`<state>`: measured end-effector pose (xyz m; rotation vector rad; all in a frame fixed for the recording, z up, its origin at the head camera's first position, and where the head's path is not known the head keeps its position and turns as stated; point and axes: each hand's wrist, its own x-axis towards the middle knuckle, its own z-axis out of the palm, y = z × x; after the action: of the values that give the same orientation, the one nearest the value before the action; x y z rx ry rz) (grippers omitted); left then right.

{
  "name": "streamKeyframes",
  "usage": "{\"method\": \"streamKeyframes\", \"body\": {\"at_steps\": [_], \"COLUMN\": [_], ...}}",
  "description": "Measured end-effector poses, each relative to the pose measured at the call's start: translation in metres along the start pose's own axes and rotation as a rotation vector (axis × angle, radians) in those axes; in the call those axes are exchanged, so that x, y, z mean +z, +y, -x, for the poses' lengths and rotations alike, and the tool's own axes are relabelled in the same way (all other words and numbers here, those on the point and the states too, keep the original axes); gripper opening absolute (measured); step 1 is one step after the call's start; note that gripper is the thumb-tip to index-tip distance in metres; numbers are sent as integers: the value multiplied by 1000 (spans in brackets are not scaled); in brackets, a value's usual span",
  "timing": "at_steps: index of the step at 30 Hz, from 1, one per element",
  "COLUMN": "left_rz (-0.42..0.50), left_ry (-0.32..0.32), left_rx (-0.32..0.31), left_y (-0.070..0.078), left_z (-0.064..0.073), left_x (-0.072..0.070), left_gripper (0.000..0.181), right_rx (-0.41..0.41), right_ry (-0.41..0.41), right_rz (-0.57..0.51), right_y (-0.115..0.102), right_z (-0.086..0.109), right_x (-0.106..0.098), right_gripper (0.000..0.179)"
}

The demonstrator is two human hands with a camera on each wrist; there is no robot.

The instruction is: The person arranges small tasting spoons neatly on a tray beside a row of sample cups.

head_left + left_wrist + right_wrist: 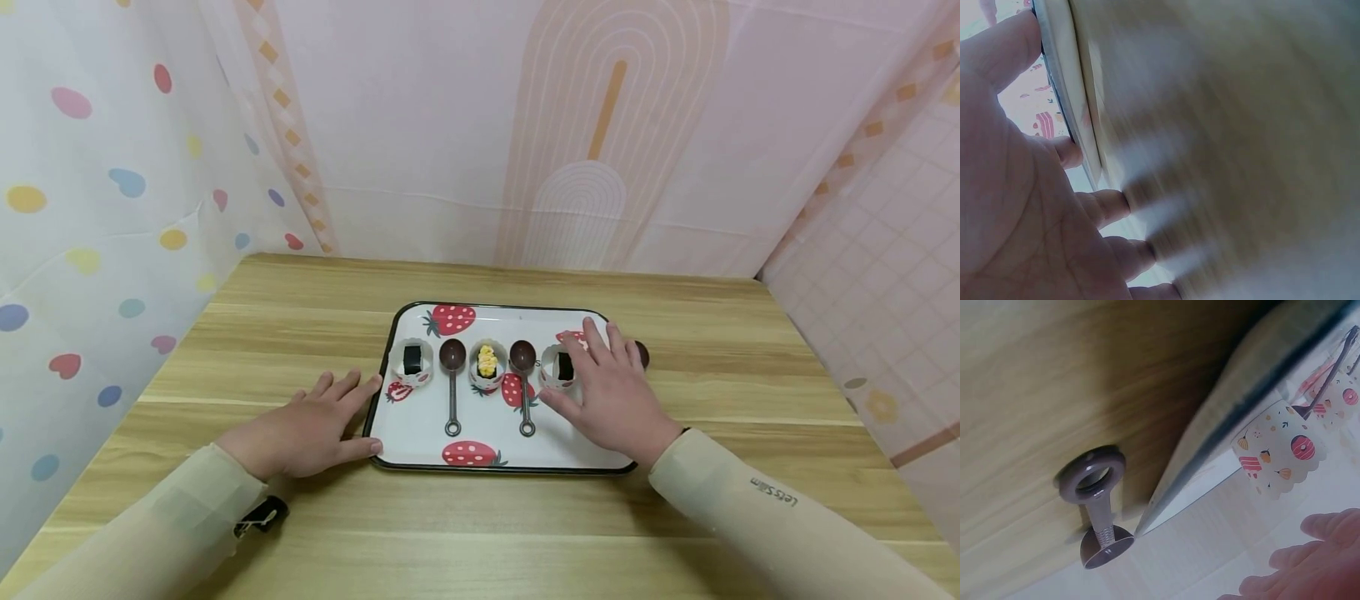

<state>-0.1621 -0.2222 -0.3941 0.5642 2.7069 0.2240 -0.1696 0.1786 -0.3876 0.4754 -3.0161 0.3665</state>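
A white strawberry-patterned tray (416,425) with a dark rim lies on the wooden table. My left hand (311,429) rests at its left edge, fingers spread, thumb on the near left corner. Over the tray's right side, my right hand (615,400) reaches with extended fingers beside the right paper cup (553,381), holding nothing; in the right wrist view its fingers are apart from that cup. The left paper cup (412,380) holds a black-wrapped piece of sushi (413,360). In the middle cup sits a yellow-topped piece (487,362). Two brown measuring spoons (453,354) lie between the cups.
Just right of the tray, a third brown measuring spoon (1102,515) lies on the table (750,375), partly hidden by my right hand in the head view. Patterned curtains (420,125) hang behind and at both sides.
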Motion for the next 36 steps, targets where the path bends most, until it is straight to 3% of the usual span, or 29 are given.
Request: {"method": "streamKeyframes", "body": {"at_steps": [9, 17, 36], "left_rz": [2, 5, 7], "left_ry": [0, -7, -3], "left_rx": [-4, -9, -1], "left_y": [0, -1, -1], "left_z": [0, 0, 0], "left_x": [0, 0, 0], "left_gripper": [101, 102, 101], "right_rx": [17, -2, 52], "right_ry": [-25, 9, -34], "right_rz": [-12, -22, -10], "right_y": [4, 8, 19], "right_z": [1, 3, 7], "right_x": [-1, -1, -2], "right_gripper": [84, 80, 92]}}
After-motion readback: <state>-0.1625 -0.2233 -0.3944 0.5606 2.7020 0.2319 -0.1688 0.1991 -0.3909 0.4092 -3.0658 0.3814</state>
